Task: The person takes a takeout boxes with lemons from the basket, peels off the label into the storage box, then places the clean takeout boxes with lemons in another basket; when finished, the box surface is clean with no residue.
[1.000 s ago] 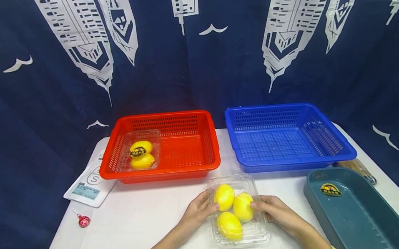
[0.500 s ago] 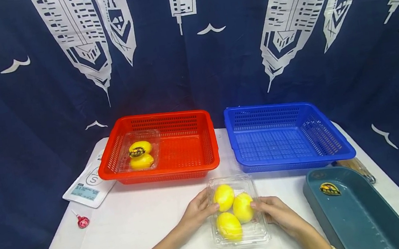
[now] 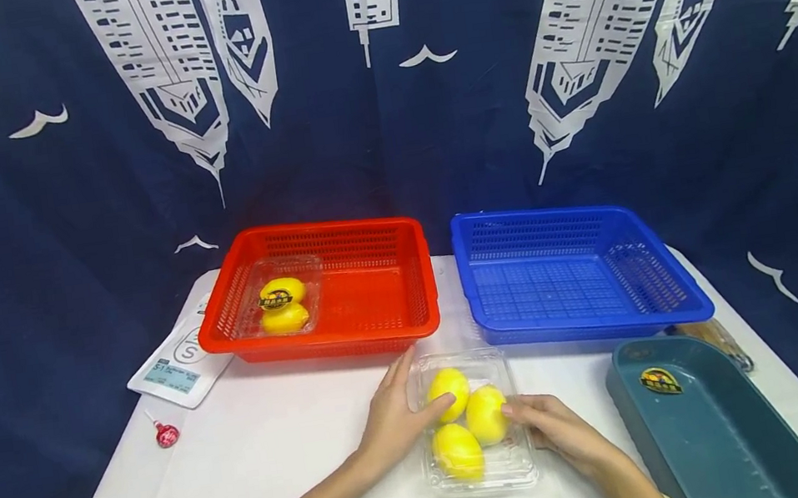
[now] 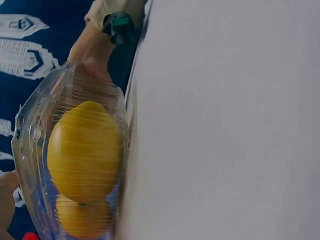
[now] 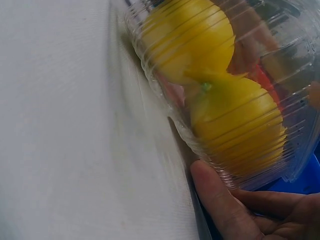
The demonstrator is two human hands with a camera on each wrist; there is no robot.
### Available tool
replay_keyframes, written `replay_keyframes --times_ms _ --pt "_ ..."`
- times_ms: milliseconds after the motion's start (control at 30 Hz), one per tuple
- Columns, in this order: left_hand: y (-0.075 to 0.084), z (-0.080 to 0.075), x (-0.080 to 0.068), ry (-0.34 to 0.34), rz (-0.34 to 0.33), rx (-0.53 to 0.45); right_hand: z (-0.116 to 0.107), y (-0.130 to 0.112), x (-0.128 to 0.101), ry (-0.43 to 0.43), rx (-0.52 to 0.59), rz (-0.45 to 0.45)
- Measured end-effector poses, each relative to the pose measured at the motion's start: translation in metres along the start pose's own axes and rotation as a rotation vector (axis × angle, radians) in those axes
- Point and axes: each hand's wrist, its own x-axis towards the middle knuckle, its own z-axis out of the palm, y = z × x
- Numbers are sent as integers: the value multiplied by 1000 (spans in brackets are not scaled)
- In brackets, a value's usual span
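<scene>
Clear box: a clear plastic clamshell box [image 3: 474, 422] sits on the white bench [image 3: 274, 450], near the middle of its near edge, just in front of the gap between the two baskets. Its lid is down.
Lemons in it: three lemons [image 3: 458, 451] lie inside, two toward the far end and one nearer the person; the left wrist view shows two of them through the ribbed wall [image 4: 85, 150].
Left hand: the left hand [image 3: 391, 418] rests against the box's left side, fingers [image 3: 403, 366] long and nearly straight, reaching along the far-left corner, thumb laid over the lid.
Right hand: the right hand [image 3: 554, 422] lies against the box's right side, fingers gently bent, tips on the lid edge; the right wrist view shows a fingertip [image 5: 215, 195] under the box's rim. I cannot tell whether it grips.
Red basket: a red basket [image 3: 321, 289] stands far left and holds a second clear box with lemons [image 3: 281, 306] in its left half.
Blue basket: a blue basket [image 3: 569, 273] stands far right, just beside the red one.
Green tray: a dark green tray [image 3: 710, 427] lies near right, bearing a small sticker [image 3: 660, 380].
Left edge: a white scale [image 3: 176, 371] and a red wrapped sweet [image 3: 166, 434] lie near it.
</scene>
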Motion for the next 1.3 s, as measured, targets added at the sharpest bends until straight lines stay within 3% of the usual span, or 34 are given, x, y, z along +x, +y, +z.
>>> replay_keyframes --times_ms 233,500,867,1100,1300 --pt "30 1 13 -50 70 136 0 0 -1 -13 -2 -12" --pt "50 9 45 -116 89 147 -1 0 0 -5 -22 -16" --pt "68 29 94 -221 -26 70 0 0 1 1 -18 5" --pt "70 42 118 -191 -149 47 0 -1 -1 4 3 8" --pt "64 52 125 -174 -127 86 1 1 -2 -12 20 3"
